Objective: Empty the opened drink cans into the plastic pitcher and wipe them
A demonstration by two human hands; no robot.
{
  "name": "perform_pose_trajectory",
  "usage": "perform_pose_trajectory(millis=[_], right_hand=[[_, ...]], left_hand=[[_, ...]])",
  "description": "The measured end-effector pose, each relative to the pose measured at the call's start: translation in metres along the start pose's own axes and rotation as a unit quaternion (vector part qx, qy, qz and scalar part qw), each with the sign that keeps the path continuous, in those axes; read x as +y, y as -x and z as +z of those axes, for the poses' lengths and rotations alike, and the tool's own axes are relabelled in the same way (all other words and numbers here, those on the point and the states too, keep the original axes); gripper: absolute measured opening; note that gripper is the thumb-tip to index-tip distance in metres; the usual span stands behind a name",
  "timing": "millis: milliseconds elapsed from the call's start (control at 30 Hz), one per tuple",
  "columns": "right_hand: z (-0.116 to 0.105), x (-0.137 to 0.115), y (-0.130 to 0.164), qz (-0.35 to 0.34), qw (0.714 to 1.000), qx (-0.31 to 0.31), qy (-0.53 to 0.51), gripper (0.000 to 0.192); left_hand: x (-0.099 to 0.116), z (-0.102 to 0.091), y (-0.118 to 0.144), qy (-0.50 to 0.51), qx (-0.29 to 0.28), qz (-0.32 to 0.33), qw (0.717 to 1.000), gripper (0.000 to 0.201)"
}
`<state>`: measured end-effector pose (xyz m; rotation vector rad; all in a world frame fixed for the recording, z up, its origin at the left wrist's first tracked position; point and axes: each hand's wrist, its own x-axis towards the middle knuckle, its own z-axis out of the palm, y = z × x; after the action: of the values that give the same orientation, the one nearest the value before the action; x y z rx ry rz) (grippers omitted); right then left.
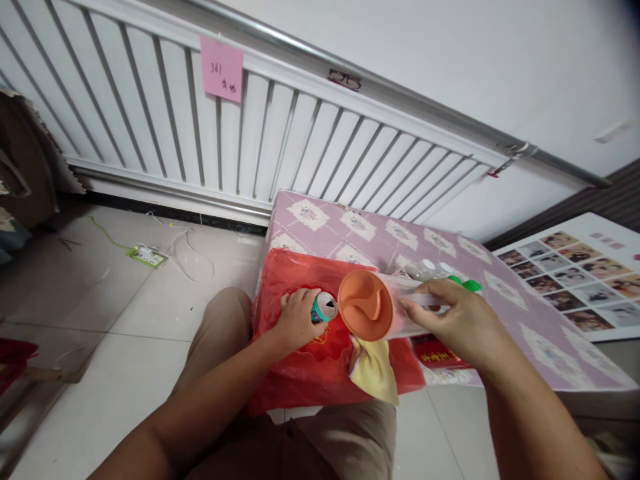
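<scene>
the orange cup (367, 305) lies on its side in the head view, its mouth turned toward the camera, at the near edge of a small table (500, 280) covered in a pale purple patterned cloth. the right hand (457, 320) wraps over the clear or pale sleeve-like body behind the orange rim, fingers curled round it and thumb along the near side, so it is grasping the cup from above. the left hand (295, 320) closes round a teal drink can (324, 307) that stands upright just beside the cup's rim, almost touching it; the can's opened top shows. both sit on a red plastic bag (300, 370) that drapes over the table edge onto the person's lap. a yellow cloth (373, 370) hangs below the cup, and a red packet (440, 353) lies under the right wrist. behind the cup some clear bottles (425, 269) and a green cap (467, 285) are partly hidden.

the cup looks like thin moulded plastic: probably light, fairly stiff, smooth and a little slippery, unlikely to shatter. the wall near the rim seems the firmest place to hold. the can is likely thin metal that dents under a hard squeeze and could spill, so gripping round its middle suits it.

a white radiator (250, 133) with a pink note (221, 67) stands behind, and a photo sheet (575, 273) lies at right.
</scene>
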<state>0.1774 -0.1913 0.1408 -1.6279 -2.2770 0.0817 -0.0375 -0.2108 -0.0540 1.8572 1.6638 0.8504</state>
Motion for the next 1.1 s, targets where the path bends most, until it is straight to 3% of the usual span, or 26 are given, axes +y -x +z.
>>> perform_pose_trajectory(millis=[1100], right_hand=[[-0.0009, -0.0023, 0.0013, 0.005, 1.0, 0.009, -0.003, 0.03]], left_hand=[[-0.0078, 0.0083, -0.0024, 0.002, -0.002, -0.014, 1.0, 0.065]])
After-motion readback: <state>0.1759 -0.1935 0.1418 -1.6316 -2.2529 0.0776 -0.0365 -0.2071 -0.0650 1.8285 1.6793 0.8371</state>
